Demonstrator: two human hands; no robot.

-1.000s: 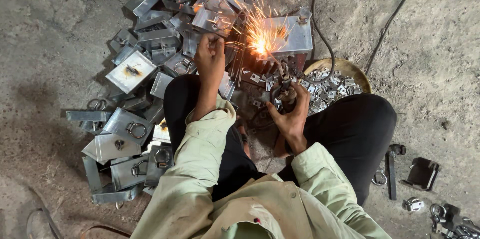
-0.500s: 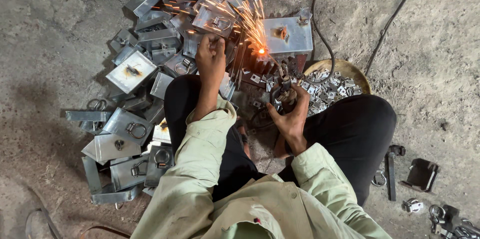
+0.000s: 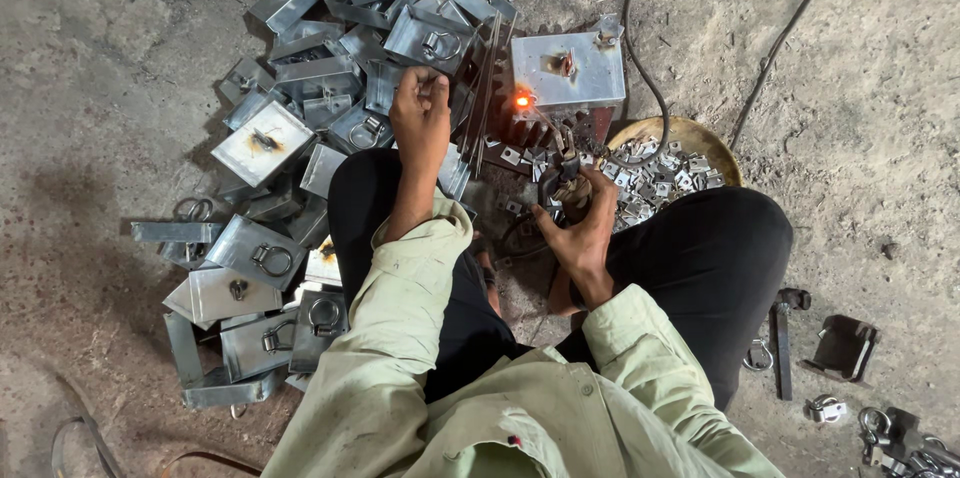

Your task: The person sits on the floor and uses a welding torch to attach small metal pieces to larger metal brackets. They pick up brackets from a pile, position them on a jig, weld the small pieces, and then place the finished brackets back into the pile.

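Note:
I sit on the ground with knees spread. My left hand (image 3: 420, 118) is closed on a thin welding rod (image 3: 490, 78) that reaches toward a glowing orange weld spot (image 3: 521, 101) at the lower left edge of a grey metal plate (image 3: 568, 68). My right hand (image 3: 580, 213) grips a dark welding electrode holder (image 3: 560, 170) just below that plate. Both sleeves are pale green.
A heap of grey metal plates with rings (image 3: 300, 88) lies at the left and ahead. A round pan of small metal pieces (image 3: 670, 163) sits right of the hands. Black cables (image 3: 780, 28) run off top right. A hammer (image 3: 782, 338) and loose hardware (image 3: 840, 348) lie at the right.
The shower of sparks has stopped; only a small orange glow is left at the plate's edge. Both hands have stayed almost where they were.

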